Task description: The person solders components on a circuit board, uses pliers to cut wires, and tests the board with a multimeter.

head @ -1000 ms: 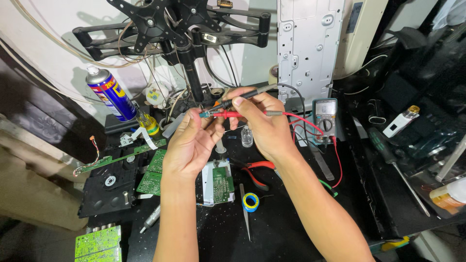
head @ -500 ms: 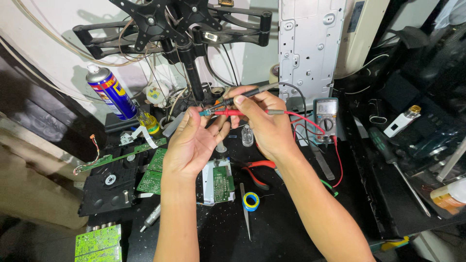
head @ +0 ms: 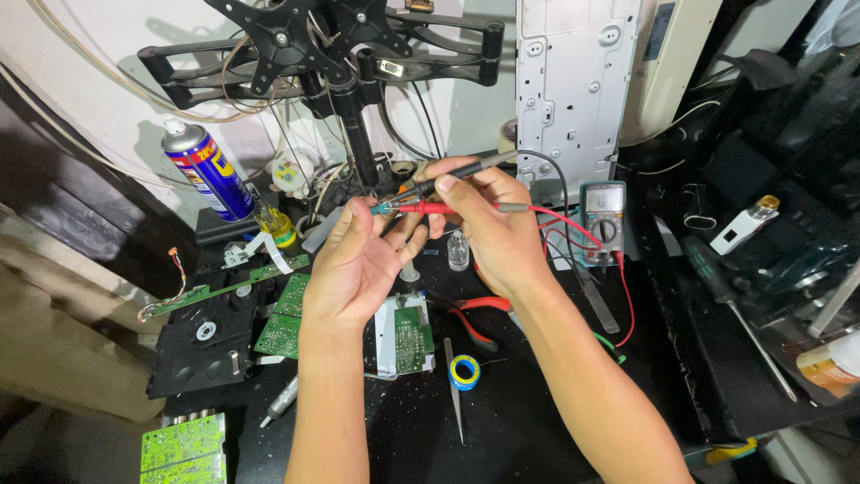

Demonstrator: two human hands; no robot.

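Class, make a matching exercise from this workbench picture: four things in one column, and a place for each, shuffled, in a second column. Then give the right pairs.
Things:
1. spray can
2. multimeter
3. red probe
4. roll of tape

Places:
A. pinched in the right hand, its tip at the left hand
B. on the dark bench between the forearms
C. standing at the far left by the wall
D. right of the hands, below the grey metal panel

Pairs: 1-C, 2-D, 3-A, 4-B

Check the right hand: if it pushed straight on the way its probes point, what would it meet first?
The right hand aims its red probe and black probe leftward; their tips sit at the small part pinched in the left hand's fingertips. It would likely meet that hand first, though depth is unclear.
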